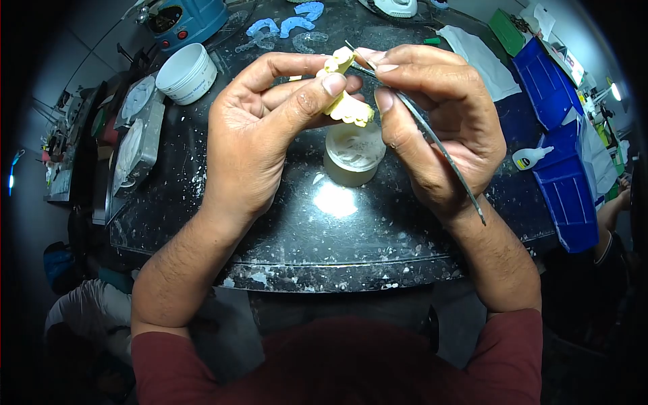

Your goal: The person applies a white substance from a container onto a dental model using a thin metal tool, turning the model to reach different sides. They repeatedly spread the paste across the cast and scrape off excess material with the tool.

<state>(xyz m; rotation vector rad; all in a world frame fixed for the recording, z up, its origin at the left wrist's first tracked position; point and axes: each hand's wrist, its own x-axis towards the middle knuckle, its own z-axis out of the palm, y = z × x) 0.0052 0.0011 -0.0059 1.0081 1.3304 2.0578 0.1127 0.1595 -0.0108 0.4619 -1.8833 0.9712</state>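
Observation:
A pale yellow dental cast [351,108] with a row of teeth is gripped between the thumb and fingers of my left hand [260,125]. My right hand [442,118] pinches a thin metal carving tool [442,148] like a pen. The tool's upper tip is close to the top of the cast; whether it touches cannot be told. Its other end sticks out below my right palm. Under the cast, a small round tub [351,172] with whitish residue inside stands on the dark, speckled table [290,236].
A white bucket [187,74] and a blue machine [192,23] stand at the back left. Blue dental moulds [295,27] and clear trays lie at the back. On the right are blue bins [563,189], a small white bottle [532,157] and white cloth [479,61]. Other people sit at both sides.

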